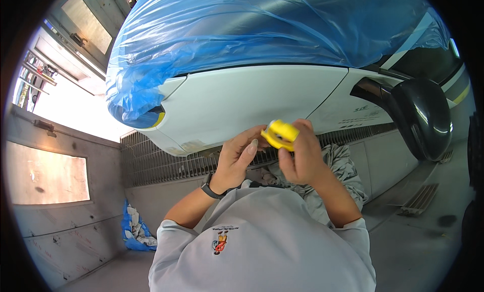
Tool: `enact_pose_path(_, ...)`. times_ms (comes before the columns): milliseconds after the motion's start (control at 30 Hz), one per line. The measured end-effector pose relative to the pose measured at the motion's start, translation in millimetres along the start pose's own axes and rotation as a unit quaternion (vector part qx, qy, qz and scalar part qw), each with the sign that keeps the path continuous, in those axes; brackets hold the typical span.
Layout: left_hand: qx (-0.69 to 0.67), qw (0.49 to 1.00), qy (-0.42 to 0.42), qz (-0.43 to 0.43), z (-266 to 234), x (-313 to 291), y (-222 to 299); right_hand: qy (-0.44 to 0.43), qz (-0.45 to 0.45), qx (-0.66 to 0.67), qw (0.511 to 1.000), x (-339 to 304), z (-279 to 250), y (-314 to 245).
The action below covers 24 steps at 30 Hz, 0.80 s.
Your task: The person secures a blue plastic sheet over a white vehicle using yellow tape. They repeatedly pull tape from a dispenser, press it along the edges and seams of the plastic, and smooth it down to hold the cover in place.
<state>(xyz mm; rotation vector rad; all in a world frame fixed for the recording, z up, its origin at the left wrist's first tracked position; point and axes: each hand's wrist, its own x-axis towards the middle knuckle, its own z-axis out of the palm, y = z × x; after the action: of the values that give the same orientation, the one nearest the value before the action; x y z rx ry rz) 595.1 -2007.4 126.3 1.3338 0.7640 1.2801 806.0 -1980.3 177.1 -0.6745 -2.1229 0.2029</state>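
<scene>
In my right hand (pixel 305 158) is a roll of yellow masking tape (pixel 283 132), held up in front of my chest between curled fingers and thumb. My left hand (pixel 239 155) is at the roll's left side, its fingertips bent close to the edge. The left thumb points up, and whatever those fingers hold, if anything, is hidden. Beyond both hands stands the side of a white car (pixel 252 98), its upper part draped in blue plastic film (pixel 242 27). A strip of yellow tape (pixel 158 120) shows along the film's lower left edge.
A black side mirror (pixel 423 118) juts out at the right. Floor grating (pixel 146 161) runs beneath the car. Crumpled grey cloth (pixel 345 176) lies near my right arm. A blue bag (pixel 135 230) with crumpled material leans by the left wall, and a metal grate (pixel 421 198) is on the right-hand floor.
</scene>
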Motion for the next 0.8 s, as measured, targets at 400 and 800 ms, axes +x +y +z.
enact_pose_path(400,0.343,0.904,0.203,0.155,-48,8,18,-0.121,-0.165,-0.207,0.957,9,-7,21)
enact_pose_path(800,0.486,0.719,0.39,0.309,-116,85,17,0.16,-0.065,-0.445,0.879,49,-15,106)
